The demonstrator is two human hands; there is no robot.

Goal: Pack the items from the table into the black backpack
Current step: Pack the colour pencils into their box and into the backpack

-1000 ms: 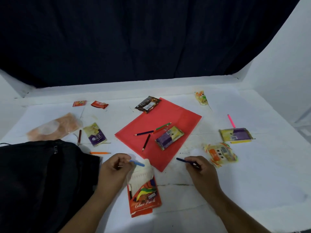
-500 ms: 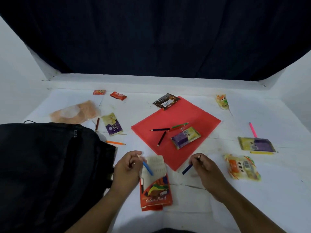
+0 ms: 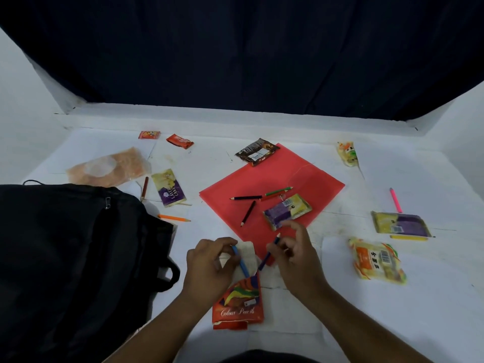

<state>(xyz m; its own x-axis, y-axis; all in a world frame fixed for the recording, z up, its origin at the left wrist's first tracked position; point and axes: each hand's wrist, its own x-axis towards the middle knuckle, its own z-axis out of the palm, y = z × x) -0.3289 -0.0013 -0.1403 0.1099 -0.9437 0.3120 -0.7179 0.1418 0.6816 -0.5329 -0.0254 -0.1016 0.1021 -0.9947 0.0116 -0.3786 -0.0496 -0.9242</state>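
Note:
The black backpack [image 3: 73, 260] lies on the left of the white table [image 3: 340, 318]. An orange colour-pencil box [image 3: 239, 302] lies open in front of me, its white flap up. My left hand [image 3: 209, 265] pinches a light blue pencil [image 3: 241, 262] at the box mouth. My right hand [image 3: 297, 258] holds a dark blue pencil [image 3: 268, 254], its tip pointing down toward the box. Several pencils [image 3: 247, 212] and a purple-yellow cake packet [image 3: 286, 210] lie on a red folder [image 3: 272, 184].
Snack packets are scattered around: a layer cake packet [image 3: 169, 188], an orange pouch [image 3: 107, 167], two small red sachets [image 3: 179, 140], a brown wrapper [image 3: 255, 152], noodle packs [image 3: 377, 260] and another cake packet [image 3: 400, 222]. Loose pencils: orange [image 3: 174, 218], pink [image 3: 395, 200], yellow [image 3: 408, 237].
My right hand has lifted the dark blue pencil and brought it left toward the box. My left hand has tilted the light blue pencil down at the box mouth. The camera has shifted.

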